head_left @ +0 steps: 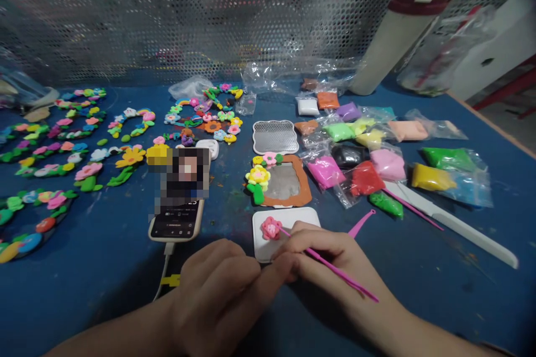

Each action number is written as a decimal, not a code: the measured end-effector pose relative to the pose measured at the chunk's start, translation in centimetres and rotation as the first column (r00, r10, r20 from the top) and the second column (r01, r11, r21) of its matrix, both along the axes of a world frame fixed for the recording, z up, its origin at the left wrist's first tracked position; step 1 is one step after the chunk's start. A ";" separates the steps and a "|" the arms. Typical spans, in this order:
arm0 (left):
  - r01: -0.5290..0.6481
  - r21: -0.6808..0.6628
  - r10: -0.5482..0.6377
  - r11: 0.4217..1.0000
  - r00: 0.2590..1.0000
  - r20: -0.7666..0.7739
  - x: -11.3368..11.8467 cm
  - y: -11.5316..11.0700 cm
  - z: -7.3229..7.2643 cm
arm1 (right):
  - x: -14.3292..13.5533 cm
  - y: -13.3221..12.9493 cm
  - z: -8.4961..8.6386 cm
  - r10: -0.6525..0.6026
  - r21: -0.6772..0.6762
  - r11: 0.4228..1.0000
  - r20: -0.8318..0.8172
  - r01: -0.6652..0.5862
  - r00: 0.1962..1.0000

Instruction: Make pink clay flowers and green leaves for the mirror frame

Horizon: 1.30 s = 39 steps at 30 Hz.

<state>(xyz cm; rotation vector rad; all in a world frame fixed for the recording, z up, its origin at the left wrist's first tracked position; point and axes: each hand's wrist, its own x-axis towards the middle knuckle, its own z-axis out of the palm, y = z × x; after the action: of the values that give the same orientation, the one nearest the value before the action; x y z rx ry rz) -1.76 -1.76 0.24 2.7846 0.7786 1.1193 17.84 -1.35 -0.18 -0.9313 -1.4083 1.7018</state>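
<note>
In my right hand (pixel 330 251) is a thin pink clay modelling tool (pixel 335 270), gripped like a pen. The tool's tip touches a pink clay flower (pixel 271 228) that lies on a small white board (pixel 262 251). My left hand (pixel 226 284) is closed just in front of the board, with its outstretched finger meeting my right fingertips. What the left fingers hold, if anything, is hidden. Behind the board lies a small mirror with a brown clay frame (pixel 305 195), decorated with yellow and pink flowers. A wavy-edged mirror (pixel 275 137) lies beyond it.
Left of my hands a phone (pixel 176 223) lies with a cable plugged in. Clay-decorated rings (pixel 46 162) cover the left side. Bagged coloured clay (pixel 326 172), a white knife (pixel 473 234) and another pink tool (pixel 362 223) lie right. A bottle (pixel 397 39) stands behind.
</note>
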 end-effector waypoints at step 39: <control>0.352 -0.934 0.666 -0.066 0.713 0.222 2.5 0.2 1.4 | -0.7 -0.7 0.3 -0.187 0.744 0.668 0.163 0.004 0.969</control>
<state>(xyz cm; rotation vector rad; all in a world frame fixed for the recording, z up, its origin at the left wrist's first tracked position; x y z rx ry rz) 0.73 -1.61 1.63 0.7765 1.1572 0.7844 17.15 -2.03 0.11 -0.7051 -1.9428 0.7869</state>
